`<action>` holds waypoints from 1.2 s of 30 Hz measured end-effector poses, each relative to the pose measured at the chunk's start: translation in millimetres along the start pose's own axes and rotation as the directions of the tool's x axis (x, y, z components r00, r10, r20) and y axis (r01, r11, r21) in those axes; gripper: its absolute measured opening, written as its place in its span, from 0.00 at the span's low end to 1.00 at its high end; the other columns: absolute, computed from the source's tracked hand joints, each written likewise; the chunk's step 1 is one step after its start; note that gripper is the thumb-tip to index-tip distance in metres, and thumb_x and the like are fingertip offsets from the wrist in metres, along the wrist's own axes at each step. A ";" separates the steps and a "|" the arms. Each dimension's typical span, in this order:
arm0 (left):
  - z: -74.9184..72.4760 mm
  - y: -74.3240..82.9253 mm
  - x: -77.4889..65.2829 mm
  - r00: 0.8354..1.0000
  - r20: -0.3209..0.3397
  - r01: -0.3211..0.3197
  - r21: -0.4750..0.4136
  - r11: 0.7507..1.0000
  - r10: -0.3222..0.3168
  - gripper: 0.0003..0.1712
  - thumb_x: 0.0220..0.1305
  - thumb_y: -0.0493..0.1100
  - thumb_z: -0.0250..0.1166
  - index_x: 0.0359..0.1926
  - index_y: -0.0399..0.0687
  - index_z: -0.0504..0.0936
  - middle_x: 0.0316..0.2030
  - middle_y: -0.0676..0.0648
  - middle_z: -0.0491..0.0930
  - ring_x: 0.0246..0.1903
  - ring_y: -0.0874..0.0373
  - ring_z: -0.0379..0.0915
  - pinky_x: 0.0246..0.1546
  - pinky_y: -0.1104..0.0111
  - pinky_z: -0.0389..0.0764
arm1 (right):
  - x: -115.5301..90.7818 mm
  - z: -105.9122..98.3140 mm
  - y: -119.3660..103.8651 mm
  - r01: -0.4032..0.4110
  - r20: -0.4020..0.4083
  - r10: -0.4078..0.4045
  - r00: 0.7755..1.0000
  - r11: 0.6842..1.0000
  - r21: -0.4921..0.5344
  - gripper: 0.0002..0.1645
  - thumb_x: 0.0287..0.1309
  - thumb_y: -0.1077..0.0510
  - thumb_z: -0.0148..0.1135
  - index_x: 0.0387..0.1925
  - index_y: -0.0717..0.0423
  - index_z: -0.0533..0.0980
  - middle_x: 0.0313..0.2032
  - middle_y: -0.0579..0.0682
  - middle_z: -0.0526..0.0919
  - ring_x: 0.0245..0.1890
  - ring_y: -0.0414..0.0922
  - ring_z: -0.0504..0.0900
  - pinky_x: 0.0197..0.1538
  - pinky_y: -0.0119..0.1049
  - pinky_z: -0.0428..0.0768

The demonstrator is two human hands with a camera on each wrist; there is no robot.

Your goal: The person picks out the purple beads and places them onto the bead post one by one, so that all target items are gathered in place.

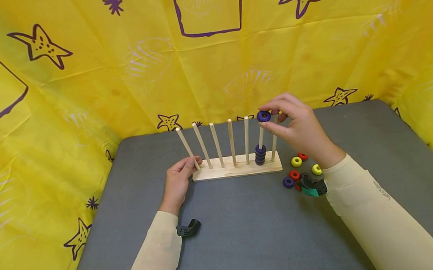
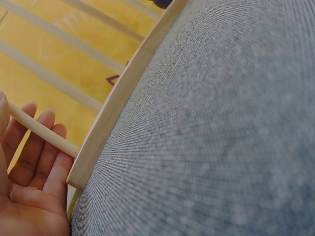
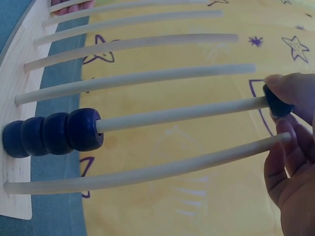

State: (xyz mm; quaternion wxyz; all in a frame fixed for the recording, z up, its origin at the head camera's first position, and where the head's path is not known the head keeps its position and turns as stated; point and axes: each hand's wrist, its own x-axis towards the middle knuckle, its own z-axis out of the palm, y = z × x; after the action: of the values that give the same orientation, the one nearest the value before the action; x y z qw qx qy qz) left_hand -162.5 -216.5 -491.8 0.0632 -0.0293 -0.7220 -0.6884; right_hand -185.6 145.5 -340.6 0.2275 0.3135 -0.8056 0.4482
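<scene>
A wooden rack [image 1: 219, 174] with several upright pegs stands on the grey table. In the head view, my right hand [image 1: 296, 122] pinches a dark blue ring [image 1: 259, 119] between thumb and fingers, at the top of the second peg from the right. The right wrist view has this ring [image 3: 277, 104] right at the peg's tip, with the fingers beside the end peg's tip. Several blue rings [image 3: 60, 133] are stacked low on that same peg [image 3: 182, 114]. My left hand [image 1: 177, 181] holds the rack's left end, thumb and fingers around the leftmost peg [image 2: 47, 132] near its foot.
Loose rings lie right of the rack, below my right wrist: a yellow ring [image 1: 293, 163], another yellow ring [image 1: 315, 172], a blue ring [image 1: 285, 184] and red rings [image 1: 292, 177]. A yellow patterned cloth [image 1: 204, 81] hangs behind and at both sides of the table [image 1: 239, 235].
</scene>
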 end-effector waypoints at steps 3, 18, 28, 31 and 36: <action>-0.2 -0.3 0.0 1.000 0.000 0.000 0.005 1.000 0.000 0.21 0.82 0.49 0.66 0.56 0.34 0.90 0.52 0.38 0.89 0.57 0.47 0.84 0.61 0.60 0.83 | 0.1 0.2 0.2 -0.007 0.001 0.007 1.000 1.000 0.002 0.21 0.59 0.73 0.80 0.53 0.63 0.87 0.48 0.51 0.83 0.44 0.47 0.78 0.43 0.31 0.78; 2.2 -0.4 1.1 1.000 -0.004 -0.029 -0.063 0.998 0.028 0.19 0.83 0.43 0.65 0.55 0.27 0.88 0.50 0.36 0.89 0.55 0.46 0.85 0.59 0.59 0.84 | -1.2 2.0 2.1 -0.026 -0.006 0.026 1.000 1.000 0.013 0.21 0.60 0.73 0.79 0.55 0.63 0.87 0.49 0.51 0.83 0.43 0.43 0.77 0.42 0.31 0.78; 2.2 -0.7 1.5 0.999 -0.007 -0.033 -0.072 0.997 0.032 0.18 0.83 0.41 0.64 0.56 0.26 0.87 0.50 0.36 0.89 0.55 0.45 0.86 0.59 0.59 0.84 | -1.2 1.6 2.0 -0.039 -0.003 0.039 0.999 0.999 0.017 0.21 0.61 0.72 0.79 0.55 0.63 0.86 0.49 0.52 0.83 0.44 0.44 0.77 0.43 0.30 0.78; 2.3 -0.7 1.4 0.999 -0.007 -0.034 -0.072 0.997 0.033 0.19 0.83 0.42 0.65 0.55 0.26 0.87 0.50 0.36 0.89 0.55 0.45 0.86 0.60 0.59 0.84 | -1.1 1.3 2.0 -0.045 0.000 0.045 0.999 0.999 0.014 0.20 0.61 0.72 0.79 0.55 0.63 0.86 0.49 0.52 0.83 0.44 0.44 0.77 0.43 0.30 0.78; 2.9 -0.4 0.9 0.999 -0.011 -0.031 -0.068 0.997 0.031 0.18 0.83 0.42 0.65 0.55 0.26 0.88 0.50 0.36 0.89 0.55 0.45 0.86 0.60 0.59 0.84 | -1.5 1.8 2.0 -0.054 0.004 0.054 0.999 0.998 0.018 0.20 0.62 0.72 0.78 0.55 0.63 0.86 0.49 0.52 0.83 0.44 0.44 0.77 0.43 0.30 0.78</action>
State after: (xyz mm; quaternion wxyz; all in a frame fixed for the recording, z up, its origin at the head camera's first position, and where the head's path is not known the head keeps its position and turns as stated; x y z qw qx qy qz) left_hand -163.6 -213.6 -492.2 0.0765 -0.0391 -0.6973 -0.7116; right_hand -186.1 145.2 -343.6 0.2111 0.2944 -0.8101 0.4611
